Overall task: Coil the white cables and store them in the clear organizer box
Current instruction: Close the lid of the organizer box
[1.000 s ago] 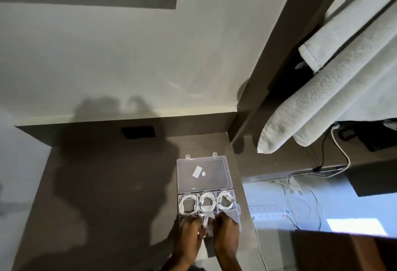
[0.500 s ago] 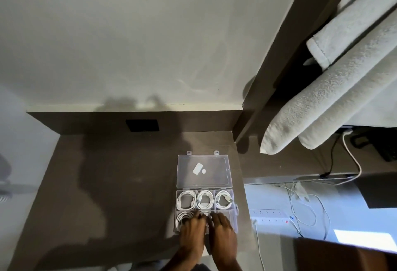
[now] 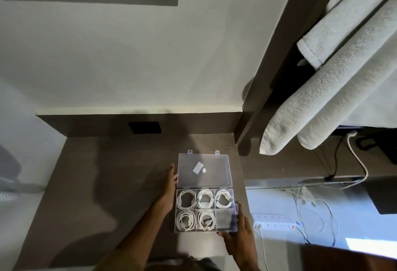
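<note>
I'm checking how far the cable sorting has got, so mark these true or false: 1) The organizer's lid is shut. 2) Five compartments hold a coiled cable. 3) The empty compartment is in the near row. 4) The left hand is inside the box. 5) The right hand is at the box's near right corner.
1) False: the lid lies open, flat behind the organizer box.
2) True: three coiled cables in the far row, two in the near row.
3) True: the empty compartment is near right.
4) False: the left hand is outside, by the lid's left edge.
5) True: the right hand touches that corner.
</note>
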`<state>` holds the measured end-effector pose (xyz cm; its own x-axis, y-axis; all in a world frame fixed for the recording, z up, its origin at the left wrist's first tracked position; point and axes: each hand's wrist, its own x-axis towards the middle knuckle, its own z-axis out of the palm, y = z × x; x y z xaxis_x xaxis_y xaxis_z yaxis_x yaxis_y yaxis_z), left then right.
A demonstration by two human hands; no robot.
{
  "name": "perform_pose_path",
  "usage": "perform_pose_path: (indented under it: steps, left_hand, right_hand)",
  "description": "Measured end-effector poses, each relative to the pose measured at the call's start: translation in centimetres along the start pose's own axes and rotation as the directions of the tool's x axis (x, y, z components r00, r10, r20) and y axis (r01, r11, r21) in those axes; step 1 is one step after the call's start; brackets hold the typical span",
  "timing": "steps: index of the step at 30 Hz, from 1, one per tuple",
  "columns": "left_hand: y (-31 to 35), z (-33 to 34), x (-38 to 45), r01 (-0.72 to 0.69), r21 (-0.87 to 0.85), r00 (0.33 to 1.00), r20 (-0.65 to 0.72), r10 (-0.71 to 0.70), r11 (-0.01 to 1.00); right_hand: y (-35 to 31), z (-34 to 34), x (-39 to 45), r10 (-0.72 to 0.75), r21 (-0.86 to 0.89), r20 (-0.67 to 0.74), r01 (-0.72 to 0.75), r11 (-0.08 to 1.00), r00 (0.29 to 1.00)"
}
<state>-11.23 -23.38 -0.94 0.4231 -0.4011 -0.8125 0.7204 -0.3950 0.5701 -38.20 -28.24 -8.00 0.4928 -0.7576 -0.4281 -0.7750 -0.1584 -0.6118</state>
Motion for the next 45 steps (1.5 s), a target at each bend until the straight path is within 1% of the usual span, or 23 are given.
perform_pose_path:
  steps: [3, 6, 7, 9, 11, 13, 14, 15, 18, 21, 25, 27, 29, 30, 31, 33, 35, 38, 41, 42, 43, 44, 45]
  left_hand:
    - [0.6, -0.2, -0.9, -0.115, -0.014, 0.987, -0.115, 0.113, 0.993]
    - [0.1, -1.2, -1.8, -0.184, 0.015, 0.980, -0.069, 0.185, 0.983]
    - [-0.5, -1.9, -2.0, -0.209, 0.064, 0.976, -0.051, 0.213, 0.976]
    - [-1.5, -3.4, -2.6, -0.285, 0.284, 0.955, -0.002, 0.298, 0.916]
    - [-3.2, -5.4, -2.3, -0.379, 0.563, 0.920, 0.148, 0.362, 0.735]
    - [-5.5, -6.8, -2.3, -0.389, 0.836, 0.903, 0.261, 0.342, 0.388]
    - [-6.7, -7.2, -2.7, -0.387, 0.883, 0.891, 0.284, 0.355, 0.265]
    - [-7.9, -7.3, -2.7, -0.401, 0.891, 0.875, 0.303, 0.377, 0.214]
    - [-10.1, -6.3, -2.6, -0.395, 0.893, 0.868, 0.285, 0.406, 0.217]
    - [-11.2, -5.7, -1.7, -0.345, 0.927, 0.871, 0.257, 0.419, 0.148]
    - [-11.9, -5.5, -1.1, -0.296, 0.955, 0.832, 0.269, 0.485, -0.021]
    - [-11.9, -5.4, -0.6, -0.261, 0.962, 0.876, 0.269, 0.401, -0.075]
    - [-12.0, -5.5, 0.4, -0.262, 0.958, 0.871, 0.286, 0.398, -0.116]
    - [-12.0, -5.4, 0.4, -0.249, 0.956, 0.868, 0.290, 0.403, -0.154]
    - [-12.0, -5.6, 0.4, -0.218, 0.952, 0.858, 0.292, 0.422, -0.216]
    - [-12.0, -6.1, 0.5, -0.191, 0.940, 0.834, 0.308, 0.457, -0.284]
    - [-11.3, -5.9, 0.5, -0.220, 0.936, 0.827, 0.329, 0.456, -0.275]
    - [-9.5, -4.5, 1.5, -0.240, 0.955, 0.794, 0.297, 0.530, -0.176]
    - [-5.9, -1.9, 2.7, -0.257, 0.966, 0.812, 0.201, 0.548, 0.028]
    - [-4.3, -1.1, 3.9, -0.327, 0.943, 0.796, 0.243, 0.555, 0.057]
    - [-2.9, -0.4, 4.7, -0.374, 0.902, 0.797, 0.194, 0.572, 0.215]
    - [-1.7, 0.3, 5.4, -0.344, 0.914, 0.803, 0.166, 0.573, 0.217]
    - [-0.6, 1.0, 5.9, -0.369, 0.891, 0.813, 0.173, 0.556, 0.263]
  right_hand:
    - [-1.1, -0.5, 0.4, 0.035, 0.049, -0.043, -0.033, 0.998, 0.998]
    - [-2.2, -1.2, 0.8, 0.075, 0.108, -0.041, -0.070, 0.992, 0.996]
    - [-2.6, -1.4, 0.8, 0.068, 0.119, -0.045, -0.062, 0.991, 0.997]
    - [-2.4, -1.7, 0.8, 0.071, 0.139, -0.063, -0.062, 0.988, 0.995]
    - [-1.5, -2.2, 0.7, 0.098, 0.131, -0.067, -0.089, 0.987, 0.993]
    - [-0.9, -2.7, 0.7, 0.118, 0.130, -0.068, -0.108, 0.985, 0.991]
    - [-0.9, -2.8, 0.6, 0.099, 0.138, -0.052, -0.091, 0.986, 0.994]
    - [-1.0, -2.7, 0.6, 0.050, 0.131, -0.026, -0.047, 0.990, 0.998]
    - [-1.4, -2.3, 0.6, -0.122, -0.013, 0.100, 0.124, 0.992, 0.987]
    - [-1.5, -1.9, 1.2, -0.134, -0.131, 0.168, 0.156, 0.979, 0.977]
    - [-1.9, -1.6, 2.0, -0.131, -0.227, 0.096, 0.150, 0.962, 0.987]
    - [-2.2, -1.3, 2.3, -0.131, -0.307, 0.059, 0.143, 0.941, 0.990]
    - [-3.0, -1.3, 2.4, -0.185, -0.395, 0.021, 0.178, 0.901, 0.983]
    - [-3.3, -1.3, 2.3, -0.217, -0.413, 0.049, 0.218, 0.884, 0.975]
    - [-3.3, -1.2, 2.3, -0.229, -0.395, 0.059, 0.234, 0.889, 0.972]
    - [-3.4, -0.7, 2.9, -0.306, -0.372, -0.027, 0.274, 0.887, 0.952]
    - [-3.4, -0.7, 3.4, -0.346, -0.388, -0.046, 0.302, 0.871, 0.937]
    - [-4.1, -1.2, 5.3, -0.312, -0.367, -0.024, 0.282, 0.886, 0.950]
    - [-6.1, -2.9, 9.0, -0.325, -0.328, -0.078, 0.283, 0.901, 0.943]
    - [-6.5, -3.4, 10.5, -0.315, -0.287, -0.111, 0.273, 0.918, 0.943]
    - [-7.1, -4.0, 11.8, -0.248, -0.262, -0.102, 0.215, 0.941, 0.963]
    - [-7.8, -4.6, 13.0, -0.184, -0.226, -0.065, 0.165, 0.960, 0.981]
    - [-8.5, -5.2, 14.0, -0.142, -0.226, -0.036, 0.130, 0.965, 0.989]
